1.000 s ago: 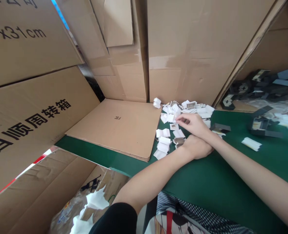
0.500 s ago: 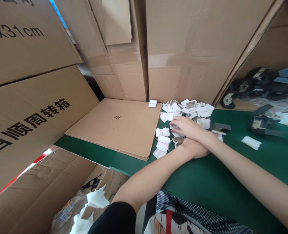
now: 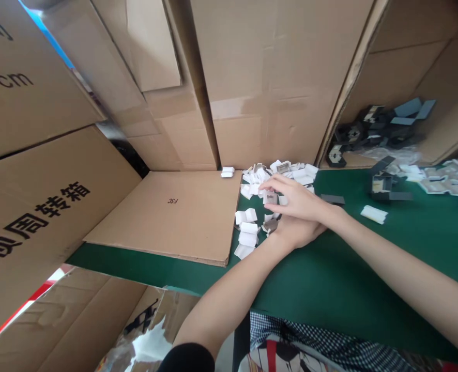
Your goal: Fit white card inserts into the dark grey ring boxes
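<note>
My right hand (image 3: 291, 197) crosses over my left wrist. Its thumb and fingers are around a small white folded card piece (image 3: 271, 197) with a grey middle, gripping it at the edges. Below it, my left hand (image 3: 299, 231) lies low over the green table; its fingers are hidden behind the right hand and wrist. A dark flap (image 3: 333, 199) shows just beyond my right wrist; whether the left hand touches it is hidden. A pile of white card pieces (image 3: 304, 174) lies behind the hands, and several more white folded pieces (image 3: 248, 235) lie left of them.
A flat cardboard sheet stack (image 3: 163, 217) lies on the left of the green table (image 3: 341, 279). One white piece (image 3: 227, 172) sits on its far corner. An open black box (image 3: 382, 186) and a white piece (image 3: 373, 214) are at right. Large cartons (image 3: 268, 77) wall the back.
The view has turned to the right. My right hand reached down to the white card piece and now has it between thumb and fingers. A white piece was let go onto the cardboard's far corner.
</note>
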Available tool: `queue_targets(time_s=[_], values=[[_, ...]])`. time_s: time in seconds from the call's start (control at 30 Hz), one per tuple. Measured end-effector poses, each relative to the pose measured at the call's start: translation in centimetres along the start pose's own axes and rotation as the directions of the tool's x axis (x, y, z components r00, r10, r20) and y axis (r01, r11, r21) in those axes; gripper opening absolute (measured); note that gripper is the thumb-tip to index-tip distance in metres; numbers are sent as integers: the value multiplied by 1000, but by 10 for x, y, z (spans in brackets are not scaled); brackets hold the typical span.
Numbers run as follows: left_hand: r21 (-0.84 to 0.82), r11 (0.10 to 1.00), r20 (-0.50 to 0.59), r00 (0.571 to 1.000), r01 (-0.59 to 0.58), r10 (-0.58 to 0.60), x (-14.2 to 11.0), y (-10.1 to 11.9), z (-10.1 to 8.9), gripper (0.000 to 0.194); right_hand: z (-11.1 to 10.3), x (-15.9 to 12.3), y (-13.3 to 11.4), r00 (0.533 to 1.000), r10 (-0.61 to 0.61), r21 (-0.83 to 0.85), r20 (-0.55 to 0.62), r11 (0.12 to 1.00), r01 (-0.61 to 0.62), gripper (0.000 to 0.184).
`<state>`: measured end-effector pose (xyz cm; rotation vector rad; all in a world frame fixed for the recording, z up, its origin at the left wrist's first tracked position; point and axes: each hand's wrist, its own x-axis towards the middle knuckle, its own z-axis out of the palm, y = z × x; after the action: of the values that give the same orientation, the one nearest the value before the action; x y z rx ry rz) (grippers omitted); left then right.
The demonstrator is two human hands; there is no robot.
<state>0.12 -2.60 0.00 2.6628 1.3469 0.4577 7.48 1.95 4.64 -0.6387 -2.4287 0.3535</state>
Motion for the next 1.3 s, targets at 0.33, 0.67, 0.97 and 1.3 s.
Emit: queue_targets(time_s=[0.33,0.67,0.97,1.3], values=[[-228,972,-313,942,50,-122,13,-8,5,40,-56,-85,11,672,482,506,-563,843,-181,16],[-304,946,-171,970,115,-173,16,-11,6,22,-27,-119,33,656,540,460,-527,831,-315,15],[-667,704,-10,941,245,-337,23,-26,9,10,-33,-122,19,864,68,-93,-499,987,-132,19],[-851,454,142,947,266,-289,22,-21,-6,13,-31,-122,21,882,109,-54,-459,987,-150,17]])
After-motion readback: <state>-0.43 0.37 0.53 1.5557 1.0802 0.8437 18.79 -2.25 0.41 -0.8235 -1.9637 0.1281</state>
